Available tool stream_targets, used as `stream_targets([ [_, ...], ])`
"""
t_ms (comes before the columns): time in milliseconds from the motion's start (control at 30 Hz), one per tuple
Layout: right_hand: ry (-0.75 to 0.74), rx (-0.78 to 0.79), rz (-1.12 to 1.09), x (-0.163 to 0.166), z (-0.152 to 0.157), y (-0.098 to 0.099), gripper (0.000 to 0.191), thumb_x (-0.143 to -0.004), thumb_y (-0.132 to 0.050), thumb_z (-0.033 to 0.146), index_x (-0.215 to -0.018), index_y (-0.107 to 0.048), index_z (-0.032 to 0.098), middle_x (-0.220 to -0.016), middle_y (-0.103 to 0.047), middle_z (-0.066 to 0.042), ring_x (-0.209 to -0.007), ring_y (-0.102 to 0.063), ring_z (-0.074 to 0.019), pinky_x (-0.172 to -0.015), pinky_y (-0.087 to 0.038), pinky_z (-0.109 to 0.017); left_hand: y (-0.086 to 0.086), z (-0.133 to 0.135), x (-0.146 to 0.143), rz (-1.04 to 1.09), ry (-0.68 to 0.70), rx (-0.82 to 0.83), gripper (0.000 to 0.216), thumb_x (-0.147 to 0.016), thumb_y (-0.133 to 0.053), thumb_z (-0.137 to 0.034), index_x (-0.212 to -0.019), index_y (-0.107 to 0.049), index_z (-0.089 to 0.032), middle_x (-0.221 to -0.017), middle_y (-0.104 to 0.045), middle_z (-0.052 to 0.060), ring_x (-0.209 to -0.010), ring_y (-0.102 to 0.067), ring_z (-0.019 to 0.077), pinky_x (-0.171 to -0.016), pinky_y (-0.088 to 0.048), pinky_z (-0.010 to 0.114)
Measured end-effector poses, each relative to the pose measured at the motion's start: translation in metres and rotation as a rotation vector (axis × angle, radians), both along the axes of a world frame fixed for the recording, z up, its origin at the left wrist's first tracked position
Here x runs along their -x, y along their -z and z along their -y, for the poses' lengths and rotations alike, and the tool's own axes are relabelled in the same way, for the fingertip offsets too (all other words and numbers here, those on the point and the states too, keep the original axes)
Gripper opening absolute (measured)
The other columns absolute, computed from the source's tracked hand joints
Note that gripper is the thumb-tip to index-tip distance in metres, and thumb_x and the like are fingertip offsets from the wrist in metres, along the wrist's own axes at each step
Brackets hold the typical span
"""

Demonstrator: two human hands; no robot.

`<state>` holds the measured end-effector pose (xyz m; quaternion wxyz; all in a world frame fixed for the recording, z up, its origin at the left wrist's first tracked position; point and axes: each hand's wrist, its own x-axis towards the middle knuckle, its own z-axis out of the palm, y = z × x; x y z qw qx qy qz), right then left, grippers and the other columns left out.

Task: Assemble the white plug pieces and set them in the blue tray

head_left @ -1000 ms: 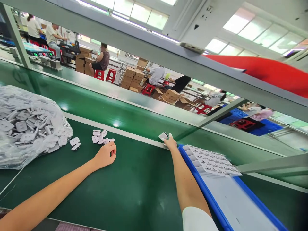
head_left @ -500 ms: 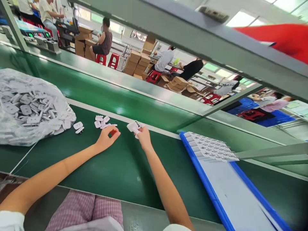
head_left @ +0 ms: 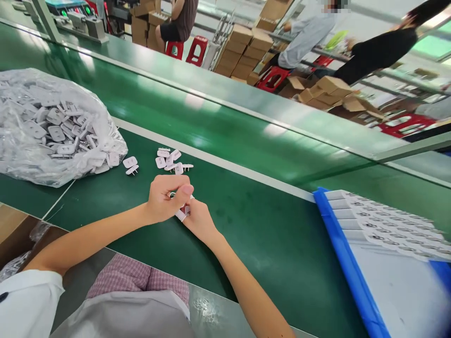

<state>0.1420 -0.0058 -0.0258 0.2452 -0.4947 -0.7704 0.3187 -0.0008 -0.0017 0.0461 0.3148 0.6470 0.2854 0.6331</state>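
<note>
My left hand [head_left: 165, 197] and my right hand [head_left: 198, 219] meet over the green belt [head_left: 246, 234], fingers closed together on a small white plug part [head_left: 181, 214] between them. Just beyond them lies a small heap of loose white plug parts [head_left: 171, 160] with metal prongs. Two more loose parts [head_left: 130, 165] lie by the mouth of a clear plastic bag [head_left: 52, 126] full of the same parts at the left.
A blue tray [head_left: 352, 267] with rows of finished white parts [head_left: 384, 223] stands at the right. A raised green rail [head_left: 225, 126] runs behind the belt. Other people sit on red stools among stacked cardboard boxes [head_left: 243, 51] beyond.
My right hand came back from the blue tray's corner to the middle of the belt and joined my left hand on a white part. The view tilted down.
</note>
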Motion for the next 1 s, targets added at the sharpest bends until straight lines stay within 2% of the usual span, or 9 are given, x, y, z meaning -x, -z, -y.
stream_targets([
  [133, -0.031, -0.020, 0.024, 0.000, 0.000, 0.004, 0.020, -0.078, -0.054, 0.030, -0.063, -0.045, 0.022, -0.057, -0.049, 0.001, -0.053, -0.043, -0.0140, -0.053, -0.029, -0.026, -0.008, 0.008, -0.003, 0.057, 0.076, -0.107, 0.042, -0.093, -0.042, -0.028, -0.052, -0.046, -0.018, -0.046, -0.045, -0.002, -0.042, -0.042, 0.0085, -0.041, -0.032, 0.022],
  [300, -0.063, 0.021, 0.123, -0.001, -0.002, -0.004, 0.019, -0.078, -0.051, 0.032, -0.065, -0.043, 0.022, -0.060, -0.050, 0.001, -0.055, -0.044, -0.0144, -0.052, -0.031, -0.025, -0.009, 0.006, -0.010, 0.145, 0.094, -0.182, 0.038, -0.088, -0.048, -0.019, -0.050, -0.043, -0.016, -0.041, -0.041, -0.003, -0.037, -0.037, 0.0055, -0.036, -0.027, 0.018],
  [467, -0.049, -0.016, 0.145, -0.002, -0.001, -0.007, 0.022, -0.078, -0.051, 0.028, -0.061, -0.037, 0.022, -0.059, -0.049, 0.001, -0.055, -0.047, -0.0143, -0.051, -0.033, -0.025, -0.007, 0.003, -0.012, 0.150, 0.054, -0.158, 0.041, -0.088, -0.048, -0.018, -0.048, -0.041, -0.015, -0.040, -0.041, -0.004, -0.037, -0.037, 0.0046, -0.037, -0.027, 0.017],
  [667, -0.073, -0.052, 0.143, -0.002, -0.003, -0.003, 0.019, -0.078, -0.052, 0.028, -0.063, -0.041, 0.022, -0.057, -0.048, 0.002, -0.053, -0.047, -0.0144, -0.050, -0.031, -0.025, -0.007, 0.002, -0.010, 0.123, 0.023, -0.157, 0.044, -0.090, -0.047, -0.022, -0.048, -0.042, -0.015, -0.041, -0.042, -0.004, -0.036, -0.038, 0.0043, -0.036, -0.028, 0.017],
  [1000, -0.082, -0.067, 0.101, -0.003, -0.003, 0.005, 0.019, -0.081, -0.054, 0.031, -0.066, -0.046, 0.022, -0.059, -0.051, 0.001, -0.055, -0.048, -0.0150, -0.053, -0.035, -0.026, -0.004, 0.001, -0.010, 0.180, 0.060, -0.149, 0.039, -0.090, -0.047, -0.019, -0.051, -0.044, -0.015, -0.045, -0.046, -0.002, -0.042, -0.041, 0.0056, -0.040, -0.032, 0.018],
])
